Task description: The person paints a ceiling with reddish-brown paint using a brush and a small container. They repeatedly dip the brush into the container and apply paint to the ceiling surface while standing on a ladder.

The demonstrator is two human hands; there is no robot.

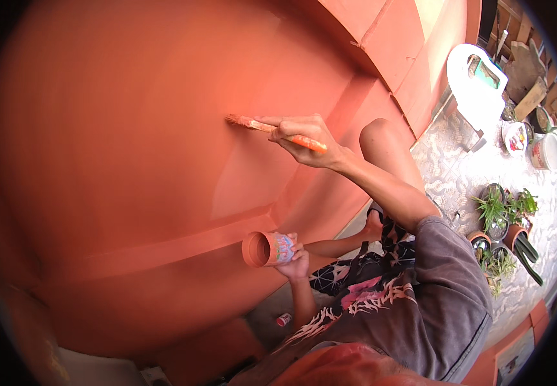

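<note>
1. Turning its mouth leftward, the orange-smeared can (283, 249) shows a shadowed interior, its contents hard to make out; part of the grip behind it is hidden.
2. The right hand (307, 138) clasps a paintbrush (262, 126), fingers closed on the handle, bristles at the orange wall (130, 128); exact contact is unclear.
3. Below it, the left hand (299, 264) curls around the can's far end.
4. Wall spreads wide left of both hands; a bent knee (381, 135) rises just right of the brush hand, a white chair (484, 106) well beyond.
</note>
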